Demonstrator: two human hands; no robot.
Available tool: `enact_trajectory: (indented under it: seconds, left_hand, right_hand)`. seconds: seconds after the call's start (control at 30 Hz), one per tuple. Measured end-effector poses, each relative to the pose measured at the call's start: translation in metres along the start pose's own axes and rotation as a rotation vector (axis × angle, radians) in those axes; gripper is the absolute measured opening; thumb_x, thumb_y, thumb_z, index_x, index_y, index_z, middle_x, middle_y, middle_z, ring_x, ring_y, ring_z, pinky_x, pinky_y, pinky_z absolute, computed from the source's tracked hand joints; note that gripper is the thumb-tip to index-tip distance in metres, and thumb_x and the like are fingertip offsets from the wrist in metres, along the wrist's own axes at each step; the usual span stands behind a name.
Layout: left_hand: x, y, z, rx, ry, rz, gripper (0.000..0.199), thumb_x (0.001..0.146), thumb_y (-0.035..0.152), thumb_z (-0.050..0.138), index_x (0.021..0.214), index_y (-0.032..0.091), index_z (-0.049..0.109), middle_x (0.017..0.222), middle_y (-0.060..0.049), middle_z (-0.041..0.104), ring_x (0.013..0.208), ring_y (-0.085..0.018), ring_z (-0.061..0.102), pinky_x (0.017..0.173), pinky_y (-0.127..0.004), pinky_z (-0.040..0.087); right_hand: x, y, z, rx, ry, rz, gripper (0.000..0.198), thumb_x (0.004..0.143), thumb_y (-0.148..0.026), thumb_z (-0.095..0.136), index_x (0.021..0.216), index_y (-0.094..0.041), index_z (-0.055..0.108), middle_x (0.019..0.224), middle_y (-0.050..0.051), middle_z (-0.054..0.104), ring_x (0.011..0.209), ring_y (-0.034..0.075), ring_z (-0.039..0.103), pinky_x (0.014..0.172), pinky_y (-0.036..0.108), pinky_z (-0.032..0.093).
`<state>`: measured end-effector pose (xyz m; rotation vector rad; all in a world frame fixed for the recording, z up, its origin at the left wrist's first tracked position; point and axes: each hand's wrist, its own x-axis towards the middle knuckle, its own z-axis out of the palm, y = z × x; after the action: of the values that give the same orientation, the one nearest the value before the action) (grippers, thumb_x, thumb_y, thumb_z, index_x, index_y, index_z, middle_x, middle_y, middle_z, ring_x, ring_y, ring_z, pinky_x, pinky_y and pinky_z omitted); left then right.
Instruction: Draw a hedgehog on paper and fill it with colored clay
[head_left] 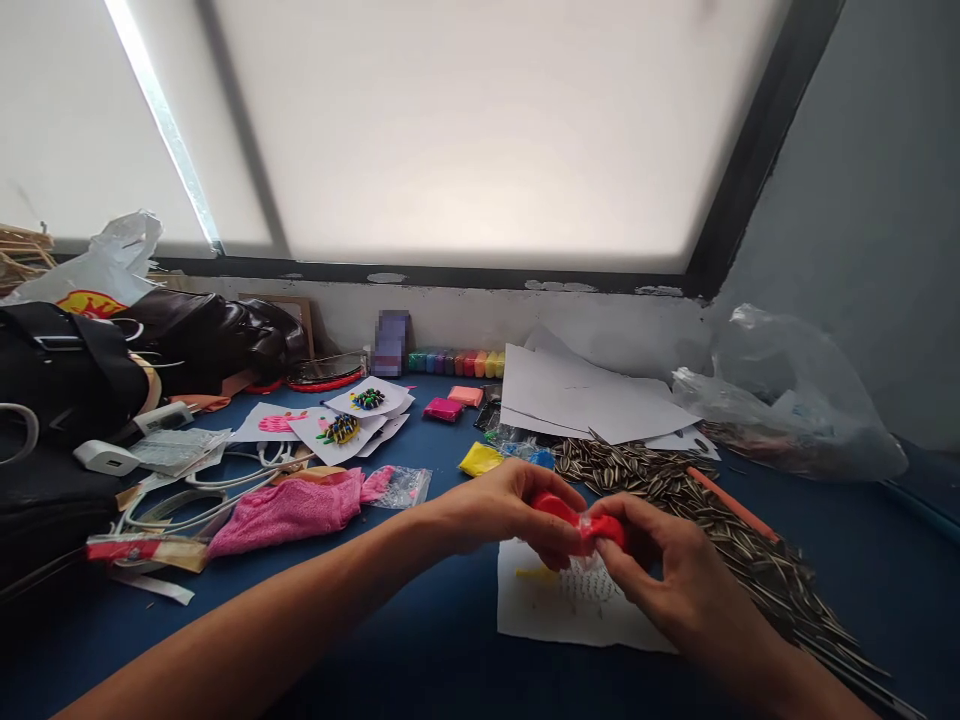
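My left hand [510,505] is closed around a lump of red modelling clay [553,508] with clear plastic film about it. A red bit of the same clay shows between the fingertips of my right hand [664,555], which pinch close against the left. Whether the two red parts are joined cannot be made out. Beneath both hands lies a white paper sheet [517,615] with a yellow shape [536,574] and a patch of small dark marks. Striped sunflower seeds [645,468] are heaped just beyond my right hand.
A yellow clay pack [480,459] and pink pack [443,409] lie behind. White sheets [585,395] rest near the wall, with a plastic bag [802,400] to their right. On the left are decorated papers [300,432], a pink cloth [289,512], cables and black bags [67,370].
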<state>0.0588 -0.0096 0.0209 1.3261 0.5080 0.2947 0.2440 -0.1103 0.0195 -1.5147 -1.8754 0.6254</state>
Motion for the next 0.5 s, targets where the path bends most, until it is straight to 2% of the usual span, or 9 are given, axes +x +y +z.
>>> enact_trajectory:
  seconds: [0.13,0.23,0.37,0.43,0.5]
  left_hand:
    - [0.0021,-0.0051,-0.0023,-0.033,0.071,-0.028,0.054,0.062,0.034,0.088,0.105,0.012,0.065,0.077,-0.007,0.072,0.067,-0.017,0.07,0.069,-0.03,0.056]
    - [0.0037,-0.0068,-0.0015,-0.034,0.129,-0.027,0.061,0.057,0.034,0.09,0.107,0.012,0.064,0.073,-0.006,0.071,0.065,-0.018,0.07,0.064,-0.028,0.056]
    - [0.0022,-0.0058,0.0011,0.022,0.055,-0.043,0.048,0.063,0.04,0.086,0.098,0.012,0.068,0.069,-0.003,0.069,0.058,-0.014,0.067,0.056,-0.024,0.053]
    - [0.0012,-0.0057,0.0026,0.045,-0.008,-0.05,0.043,0.067,0.046,0.082,0.089,0.011,0.069,0.066,-0.003,0.068,0.051,-0.013,0.063,0.05,-0.023,0.05]
    - [0.0009,-0.0059,0.0041,0.052,-0.012,-0.047,0.044,0.066,0.049,0.081,0.085,0.011,0.069,0.066,-0.003,0.067,0.05,-0.012,0.062,0.049,-0.022,0.048]
  right_hand:
    - [0.0003,-0.0051,0.0018,0.029,-0.063,0.009,0.02,0.092,-0.038,0.051,0.095,-0.023,0.064,0.074,-0.001,0.064,0.06,0.013,0.053,0.054,0.023,0.043]
    - [0.0003,-0.0065,0.0032,0.003,-0.043,-0.008,0.019,0.092,-0.038,0.052,0.088,-0.023,0.064,0.072,-0.001,0.064,0.059,0.013,0.053,0.054,0.023,0.042]
    - [-0.0009,-0.0054,0.0062,-0.062,0.027,-0.043,0.022,0.092,-0.035,0.051,0.078,-0.022,0.063,0.066,-0.001,0.059,0.057,0.013,0.048,0.052,0.024,0.04]
    - [-0.0011,-0.0043,0.0071,-0.046,0.039,-0.039,0.021,0.091,-0.034,0.052,0.08,-0.022,0.064,0.068,-0.001,0.06,0.059,0.014,0.05,0.053,0.024,0.041]
    - [-0.0006,-0.0032,0.0071,0.004,0.029,-0.009,0.02,0.091,-0.036,0.053,0.084,-0.023,0.065,0.07,0.0,0.061,0.06,0.015,0.051,0.053,0.025,0.042]
